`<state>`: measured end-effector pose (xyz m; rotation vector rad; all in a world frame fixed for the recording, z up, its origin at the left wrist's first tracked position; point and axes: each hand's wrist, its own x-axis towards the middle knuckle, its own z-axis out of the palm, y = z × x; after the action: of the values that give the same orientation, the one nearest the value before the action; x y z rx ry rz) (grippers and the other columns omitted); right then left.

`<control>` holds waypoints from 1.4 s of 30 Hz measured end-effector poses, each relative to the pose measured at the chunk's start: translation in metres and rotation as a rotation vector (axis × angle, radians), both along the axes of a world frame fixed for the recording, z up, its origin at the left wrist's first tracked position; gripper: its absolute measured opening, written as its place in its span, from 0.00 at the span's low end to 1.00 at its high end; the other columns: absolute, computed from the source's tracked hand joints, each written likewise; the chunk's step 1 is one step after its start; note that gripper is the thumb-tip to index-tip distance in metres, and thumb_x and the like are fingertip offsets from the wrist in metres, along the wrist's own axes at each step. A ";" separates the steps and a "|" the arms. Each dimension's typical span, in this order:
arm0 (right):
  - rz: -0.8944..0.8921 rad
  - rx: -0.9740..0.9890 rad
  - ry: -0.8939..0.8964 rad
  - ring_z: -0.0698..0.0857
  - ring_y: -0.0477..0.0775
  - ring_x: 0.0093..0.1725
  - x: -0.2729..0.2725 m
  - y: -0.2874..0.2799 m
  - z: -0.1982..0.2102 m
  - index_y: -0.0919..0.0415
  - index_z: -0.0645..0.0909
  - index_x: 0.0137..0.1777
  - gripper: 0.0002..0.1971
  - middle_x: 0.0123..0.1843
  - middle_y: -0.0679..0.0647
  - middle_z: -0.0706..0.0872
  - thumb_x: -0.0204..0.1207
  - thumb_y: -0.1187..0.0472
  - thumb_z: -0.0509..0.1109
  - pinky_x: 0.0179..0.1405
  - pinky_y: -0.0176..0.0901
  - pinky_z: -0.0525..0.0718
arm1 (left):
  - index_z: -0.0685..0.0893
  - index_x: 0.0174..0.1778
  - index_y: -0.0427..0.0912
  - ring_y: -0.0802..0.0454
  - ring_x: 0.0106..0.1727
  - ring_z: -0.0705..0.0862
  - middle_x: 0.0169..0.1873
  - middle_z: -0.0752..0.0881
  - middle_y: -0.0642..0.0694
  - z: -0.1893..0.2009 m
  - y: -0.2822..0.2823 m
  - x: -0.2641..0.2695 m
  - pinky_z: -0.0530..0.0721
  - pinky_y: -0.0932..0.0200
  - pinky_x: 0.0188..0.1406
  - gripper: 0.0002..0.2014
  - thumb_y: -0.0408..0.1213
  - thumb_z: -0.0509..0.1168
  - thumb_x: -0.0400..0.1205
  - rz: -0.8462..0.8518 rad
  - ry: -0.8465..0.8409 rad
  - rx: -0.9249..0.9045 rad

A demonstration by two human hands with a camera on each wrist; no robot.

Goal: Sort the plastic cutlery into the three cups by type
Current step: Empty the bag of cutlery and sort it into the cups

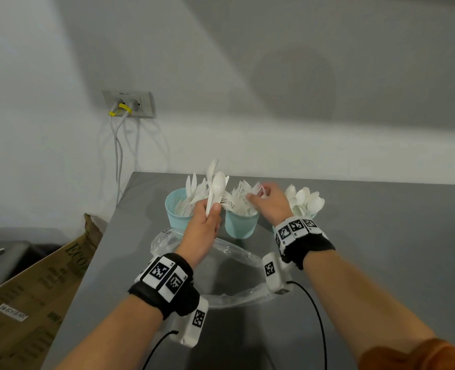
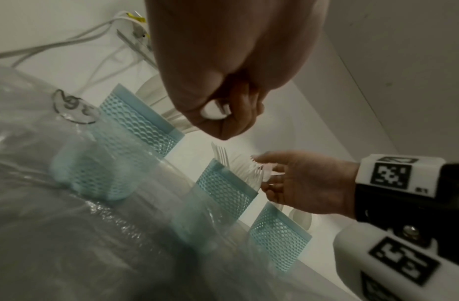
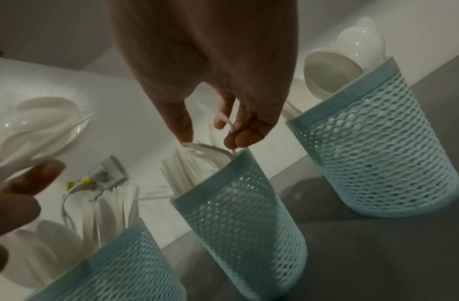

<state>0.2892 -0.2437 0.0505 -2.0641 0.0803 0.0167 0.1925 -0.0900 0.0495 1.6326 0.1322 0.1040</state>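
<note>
Three light-blue mesh cups stand in a row on the grey table. The left cup [image 1: 177, 209] holds white knives, the middle cup [image 1: 239, 225] forks, the right cup [image 3: 377, 146] spoons [image 1: 306, 198]. My left hand [image 1: 205, 222] grips a small bundle of white cutlery [image 1: 215, 190] upright, a spoon bowl on top, between the left and middle cups. My right hand [image 1: 267, 201] hovers over the middle cup and pinches a white fork [image 3: 229, 126] at the rim, its tines [image 2: 259, 170] among the other forks.
A crumpled clear plastic bag [image 1: 221, 263] lies on the table [image 1: 381, 249] under my wrists. A cardboard box [image 1: 34, 289] stands left of the table's edge. A wall socket with cables [image 1: 127, 105] sits behind, on the white wall.
</note>
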 end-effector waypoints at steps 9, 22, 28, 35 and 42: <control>0.099 -0.272 -0.165 0.86 0.56 0.51 -0.007 -0.001 -0.007 0.62 0.87 0.58 0.13 0.57 0.61 0.87 0.81 0.64 0.63 0.53 0.36 0.77 | 0.70 0.48 0.44 0.62 0.19 0.66 0.30 0.73 0.50 0.004 0.009 -0.004 0.63 0.67 0.19 0.10 0.45 0.51 0.89 0.047 0.045 -0.115; 0.267 0.329 -0.116 0.84 0.47 0.38 -0.063 0.074 0.035 0.52 0.74 0.48 0.12 0.31 0.45 0.85 0.72 0.63 0.75 0.51 0.52 0.84 | 0.70 0.52 0.44 0.60 0.19 0.67 0.29 0.76 0.48 0.003 0.023 -0.017 0.64 0.67 0.16 0.09 0.45 0.50 0.89 0.050 0.019 -0.179; 0.292 0.378 -0.033 0.85 0.47 0.38 -0.068 0.089 0.036 0.55 0.71 0.49 0.16 0.35 0.51 0.86 0.70 0.69 0.74 0.54 0.46 0.83 | 0.70 0.49 0.45 0.60 0.21 0.67 0.29 0.74 0.48 0.007 0.036 -0.030 0.65 0.67 0.19 0.10 0.45 0.48 0.90 0.027 0.009 -0.121; 0.279 0.413 -0.046 0.80 0.49 0.34 -0.065 0.098 0.044 0.59 0.73 0.56 0.08 0.43 0.58 0.80 0.79 0.69 0.60 0.34 0.37 0.81 | 0.70 0.48 0.44 0.58 0.21 0.74 0.34 0.81 0.46 0.001 0.052 -0.031 0.74 0.64 0.19 0.11 0.45 0.49 0.89 0.164 0.011 -0.105; 0.165 0.248 -0.374 0.80 0.51 0.36 -0.033 0.100 0.067 0.54 0.77 0.52 0.10 0.42 0.52 0.79 0.78 0.67 0.58 0.41 0.46 0.82 | 0.73 0.51 0.46 0.55 0.29 0.71 0.32 0.74 0.49 -0.013 0.087 -0.033 0.72 0.60 0.31 0.10 0.46 0.50 0.89 0.313 0.013 0.074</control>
<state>0.2561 -0.1440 0.1173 -1.7897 -0.3085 -0.2451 0.1596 -0.0031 0.0367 1.6764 0.3971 0.3410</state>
